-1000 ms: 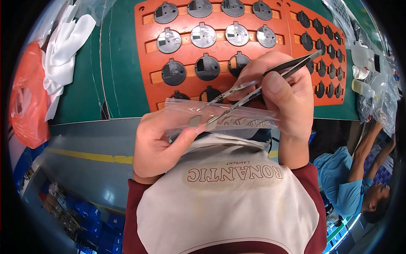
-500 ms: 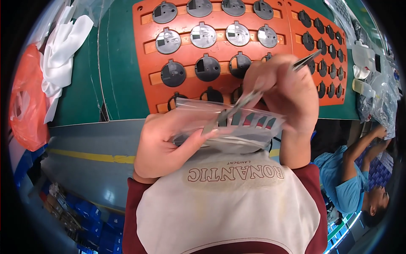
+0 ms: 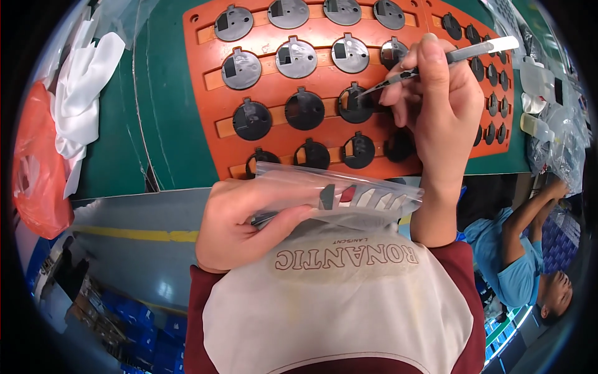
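Note:
My right hand grips a pair of tweezers, pale at the back end and dark toward the point. Their tip reaches over a round black disc in the orange tray; whether it touches, or pinches a small piece, I cannot tell. Below the tray, my left hand pinches a clear plastic sheet between thumb and fingers. Several small slanted pieces show on that sheet, among them a dark one and a red-looking one.
Rows of similar discs fill the tray, and a second orange tray adjoins it at right. White cloth and a red plastic bag lie at left. Bottles and clear bags stand far right, near a person in blue.
My right hand has moved up from beside the plastic sheet to over the tray, with the tweezers' tip now at a disc. My left hand stays nearly in place with the sheet.

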Motion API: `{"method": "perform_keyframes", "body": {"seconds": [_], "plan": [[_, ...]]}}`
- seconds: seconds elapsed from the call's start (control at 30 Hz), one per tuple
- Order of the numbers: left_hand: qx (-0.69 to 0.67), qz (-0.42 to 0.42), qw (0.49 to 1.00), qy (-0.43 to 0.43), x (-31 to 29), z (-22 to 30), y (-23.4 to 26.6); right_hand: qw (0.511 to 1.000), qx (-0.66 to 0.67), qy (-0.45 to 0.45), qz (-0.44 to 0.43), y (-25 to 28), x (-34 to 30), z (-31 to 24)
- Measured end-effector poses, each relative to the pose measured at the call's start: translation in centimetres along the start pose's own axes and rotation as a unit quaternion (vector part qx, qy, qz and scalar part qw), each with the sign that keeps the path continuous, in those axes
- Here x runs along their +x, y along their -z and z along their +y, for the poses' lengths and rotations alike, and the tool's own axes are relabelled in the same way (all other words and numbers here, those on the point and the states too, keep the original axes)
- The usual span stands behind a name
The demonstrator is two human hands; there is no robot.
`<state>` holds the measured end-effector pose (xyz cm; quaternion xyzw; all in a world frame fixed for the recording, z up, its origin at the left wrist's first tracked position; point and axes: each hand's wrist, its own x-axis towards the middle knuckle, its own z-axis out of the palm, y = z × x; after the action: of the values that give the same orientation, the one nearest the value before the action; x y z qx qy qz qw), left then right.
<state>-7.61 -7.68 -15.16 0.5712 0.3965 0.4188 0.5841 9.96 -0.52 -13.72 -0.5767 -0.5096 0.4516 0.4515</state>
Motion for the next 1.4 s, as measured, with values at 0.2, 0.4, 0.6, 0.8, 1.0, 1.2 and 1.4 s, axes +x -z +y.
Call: {"method": "perform_keyframes", "body": {"seconds": [0.2, 0.4, 0.6, 0.8, 1.0, 1.2, 1.4], "plan": [[0.000, -0.010, 1.000, 0.016, 0.5, 0.0, 0.2, 0.999, -0.013, -0.027, -0.012, 0.0, 0.4, 0.2], [0.006, -0.005, 1.000, 0.007, 0.8, -0.3, 0.1, 1.000, -0.019, -0.017, 0.008, 0.0, 0.5, 0.5], [0.009, -0.011, 1.000, -0.009, 0.8, -0.9, 0.0, 1.000, -0.022, -0.017, -0.001, 0.1, 0.6, 0.6], [-0.009, 0.000, 1.000, -0.019, 0.7, -1.1, -0.3, 1.000, -0.023, -0.016, -0.009, 0.3, 0.5, 0.8], [-0.002, -0.010, 1.000, -0.030, 0.8, -1.3, -0.3, 0.999, -0.025, 0.024, -0.031, 0.8, 1.1, 1.4], [0.005, -0.007, 0.998, -0.064, 1.3, -1.6, -0.4, 0.998, 0.062, 0.011, 0.026, 0.6, 1.0, 1.4], [0.007, -0.019, 0.997, -0.073, 1.9, -1.6, -0.4, 1.000, 0.002, 0.001, -0.027, 1.2, 1.2, 1.4]]}}
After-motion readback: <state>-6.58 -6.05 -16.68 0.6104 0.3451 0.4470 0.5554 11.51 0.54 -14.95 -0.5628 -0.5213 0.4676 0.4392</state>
